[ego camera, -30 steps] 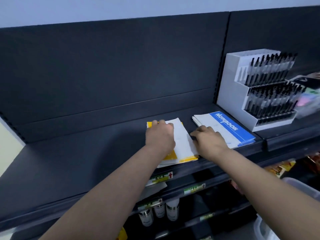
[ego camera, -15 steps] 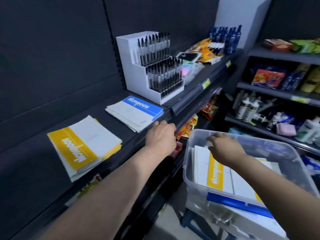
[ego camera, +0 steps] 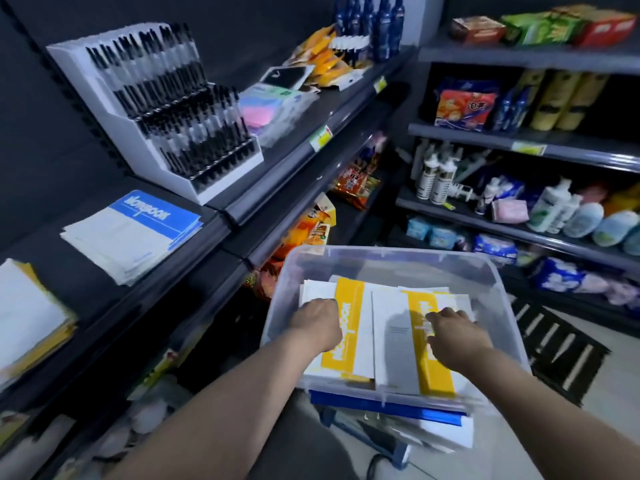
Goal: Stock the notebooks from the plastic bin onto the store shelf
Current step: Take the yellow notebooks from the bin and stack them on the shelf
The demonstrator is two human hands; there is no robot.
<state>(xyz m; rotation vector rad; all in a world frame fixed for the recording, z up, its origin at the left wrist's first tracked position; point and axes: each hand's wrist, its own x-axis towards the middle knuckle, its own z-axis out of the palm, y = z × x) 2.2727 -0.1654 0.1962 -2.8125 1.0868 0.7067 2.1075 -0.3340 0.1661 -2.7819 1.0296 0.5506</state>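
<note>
1. Head view: the notebooks carry a band printed "Notebook", white on yellow in the bin [ego camera: 388, 258], white on blue on the stack [ego camera: 133, 233] lying on the shelf [ego camera: 194, 271].
2. A yellow-edged stack [ego camera: 27, 320] lies left of the blue one, apart from it.
3. The left hand [ego camera: 317, 325] rests on the left yellow notebook [ego camera: 349, 327], fingers curled at its edge; a firm grip cannot be told.
4. The right hand [ego camera: 453, 336] lies on the right yellow notebook [ego camera: 429, 341], fingers bent over the cover.
5. A white pen rack [ego camera: 162, 109] stands right of the blue stack.
</note>
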